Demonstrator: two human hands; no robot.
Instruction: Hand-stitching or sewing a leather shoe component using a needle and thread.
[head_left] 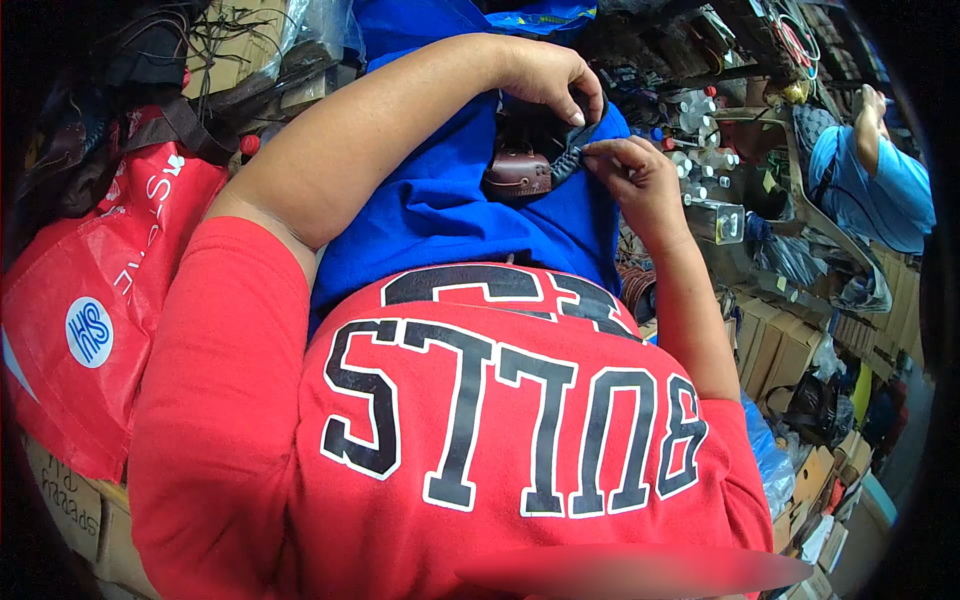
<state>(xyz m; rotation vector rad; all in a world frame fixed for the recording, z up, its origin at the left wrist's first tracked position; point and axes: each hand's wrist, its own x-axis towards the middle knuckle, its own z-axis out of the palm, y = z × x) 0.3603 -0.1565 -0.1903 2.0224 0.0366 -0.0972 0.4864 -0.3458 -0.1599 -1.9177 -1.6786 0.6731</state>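
A brown leather piece with a stitched edge and a thin lace, looking like the heel of a shoe (517, 176), rests in my lap on blue cloth (430, 205). Beside it runs a dark ridged strip (567, 164), perhaps the shoe's sole edge. Above them is my left hand (548, 78), its fingers curled and thumb tip near the forefinger in a pinch. My right hand (637, 182) is closed at the strip's right end, thumb and forefinger together. Whatever lies between the fingertips of either hand is too small to see. Shadow hides the space under my left hand.
On the left lies a red bag (110, 290) with dark straps. Clear bottles (700, 160) crowd the right side, near a plastic chair frame (800, 190). Another person in a light blue shirt (885, 185) is at the far right. Cardboard boxes (780, 345) stand below.
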